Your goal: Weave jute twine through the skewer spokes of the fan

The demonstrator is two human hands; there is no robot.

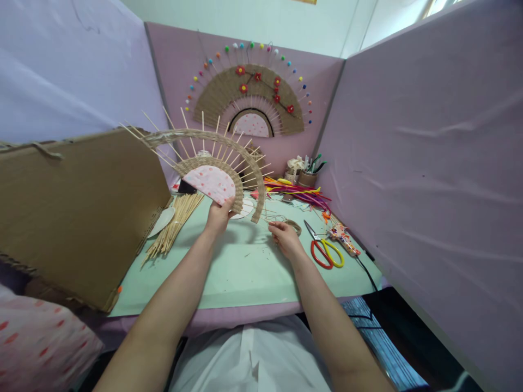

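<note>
Weaving seems in hand: left hand [220, 214] grips the stick-ribbed fan [210, 182] above the table [245, 275], left of centre; right hand [285, 237], to its right, pinches thin cord [267, 219], the next pass likely needing even tension.

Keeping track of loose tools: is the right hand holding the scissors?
No: the scissors with one red and one yellow handle lie on the green tabletop, apart from the right hand.

We hold a half-round woven fan [213, 183] aloft, tilted, dotted cloth at its core, sticks radiating from ten to three o'clock; coiled tan cord [295, 225] lies toward four.
</note>
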